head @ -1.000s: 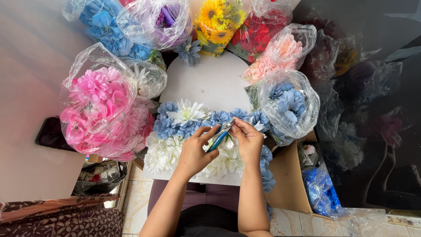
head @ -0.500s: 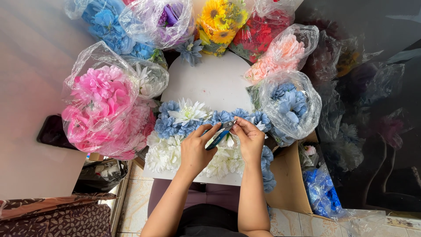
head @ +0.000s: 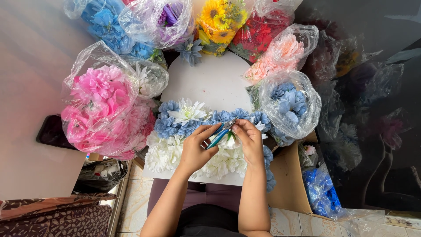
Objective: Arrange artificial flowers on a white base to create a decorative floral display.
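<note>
My left hand [head: 196, 150] is closed around blue-handled pliers [head: 219, 135], whose jaws point up and right. My right hand [head: 248, 138] pinches a small white flower stem at the jaws. Both hands hover over an arrangement of white flowers [head: 164, 153] and blue flowers [head: 173, 123] laid along the near edge of a white arched board [head: 210, 79]. A large white flower [head: 188, 112] sits among the blue ones just left of my hands.
Plastic bags of artificial flowers ring the board: pink [head: 103, 109] on the left, blue [head: 289, 105] on the right, peach [head: 280, 55], red [head: 261, 33], yellow sunflowers [head: 219, 19], purple [head: 164, 19]. A cardboard box [head: 287, 184] stands at the right with a blue bag [head: 322, 195].
My hands stay on the pliers and stem and have barely shifted; the pliers tilt slightly more upright. Nothing else has moved.
</note>
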